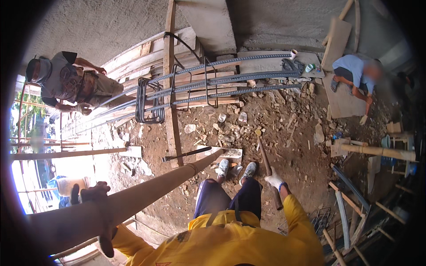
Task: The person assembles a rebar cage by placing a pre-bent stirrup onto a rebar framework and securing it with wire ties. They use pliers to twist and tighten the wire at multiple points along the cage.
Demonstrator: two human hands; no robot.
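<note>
A thick round pole (146, 191) runs from the near left down to the ground by my feet. My left hand (98, 208), in a dark glove, is wrapped around its near part, fingers showing above and below. In a white glove, my right hand (275, 179) closes on a brown rod (265, 156). The rod slants beside my right leg, its far end over the dirt; I cannot make out what kind of tool it is. Under the pole's foot lies a pale board (233, 153), just ahead of my shoes (249, 170).
Ribbed steel bars with square stirrups (151, 101) stretch across ahead, crossed by a timber (172, 119). A dark flat bar (186, 154) touches that timber. One person (71, 84) stands far left; another (355, 75) crouches far right on a board. Rubble (235, 128) covers the dirt.
</note>
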